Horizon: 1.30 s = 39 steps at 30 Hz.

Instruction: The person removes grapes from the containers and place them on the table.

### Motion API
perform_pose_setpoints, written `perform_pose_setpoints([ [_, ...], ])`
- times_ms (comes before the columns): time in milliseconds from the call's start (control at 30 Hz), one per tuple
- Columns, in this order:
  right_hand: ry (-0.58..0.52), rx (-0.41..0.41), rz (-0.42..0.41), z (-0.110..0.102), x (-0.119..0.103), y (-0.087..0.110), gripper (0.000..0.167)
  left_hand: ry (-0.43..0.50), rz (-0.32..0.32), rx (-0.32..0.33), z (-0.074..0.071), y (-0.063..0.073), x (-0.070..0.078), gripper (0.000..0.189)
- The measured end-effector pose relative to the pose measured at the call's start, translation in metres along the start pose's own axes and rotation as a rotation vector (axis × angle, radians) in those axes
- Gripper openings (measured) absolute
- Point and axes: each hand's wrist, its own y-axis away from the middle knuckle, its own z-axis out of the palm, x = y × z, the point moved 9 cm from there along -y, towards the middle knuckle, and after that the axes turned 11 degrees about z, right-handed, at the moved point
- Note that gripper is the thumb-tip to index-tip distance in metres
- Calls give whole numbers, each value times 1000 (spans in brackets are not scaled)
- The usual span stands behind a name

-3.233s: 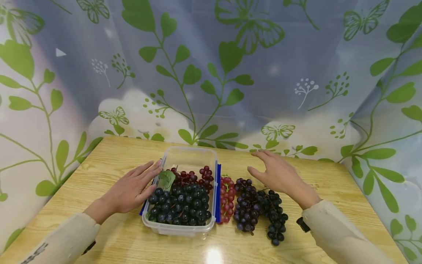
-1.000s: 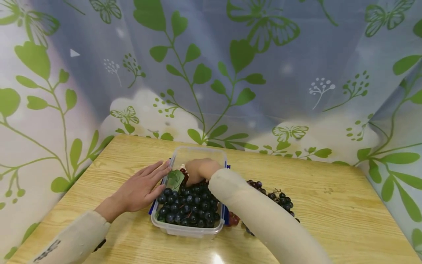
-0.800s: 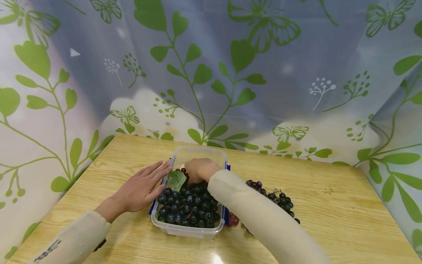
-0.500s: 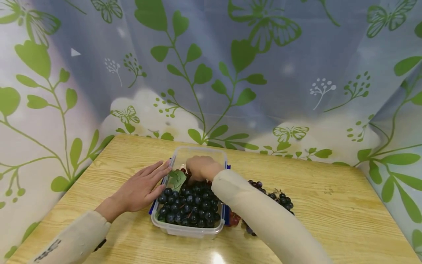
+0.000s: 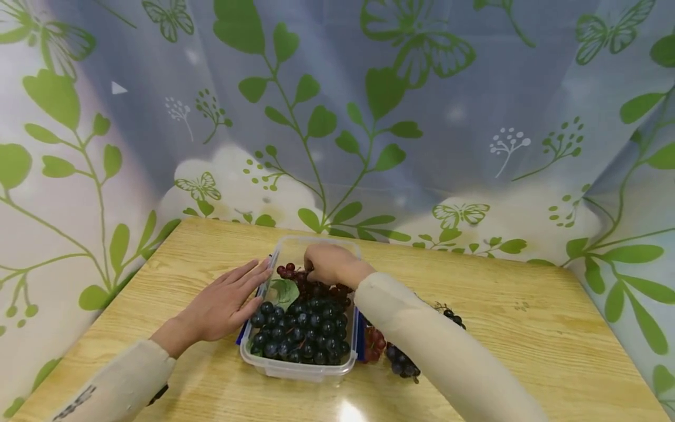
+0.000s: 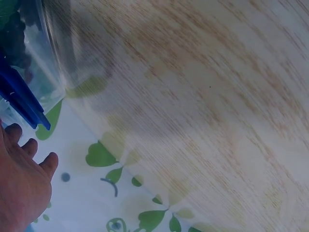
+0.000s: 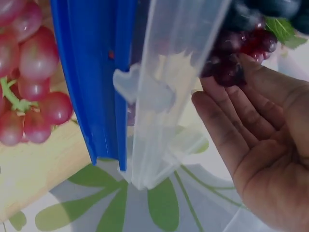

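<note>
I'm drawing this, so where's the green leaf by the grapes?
In the head view, the leaf lies inside the clear box, on its left side, between the black grapes and the dark red grapes.

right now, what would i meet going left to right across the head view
Left sleeve, left hand, clear plastic box, right blue latch, red grape bunch, dark purple grape bunch, black grape bunch
</note>
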Motion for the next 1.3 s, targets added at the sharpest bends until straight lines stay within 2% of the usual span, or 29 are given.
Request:
perform_pose_setpoints([
  [100,-27,35,1,-10,4,4,9,-6,0,-1,1,0,0,53],
  [233,-60,92,8,-22,11,8,18,-9,3,-3,1,1,-1,53],
  [500,-170,173,-17,-37,18,20,22,-2,5,-4,2,0,0,53],
  [700,-212,243,-12,-53,22,30,24,-6,-1,-2,3,0,-1,54],
  [933,-329,330,8,-75,29,46,25,-2,8,11,4,-1,0,53],
  [1300,-427,418,59,-111,44,76,26,13,-1,4,3,-1,-1,54],
])
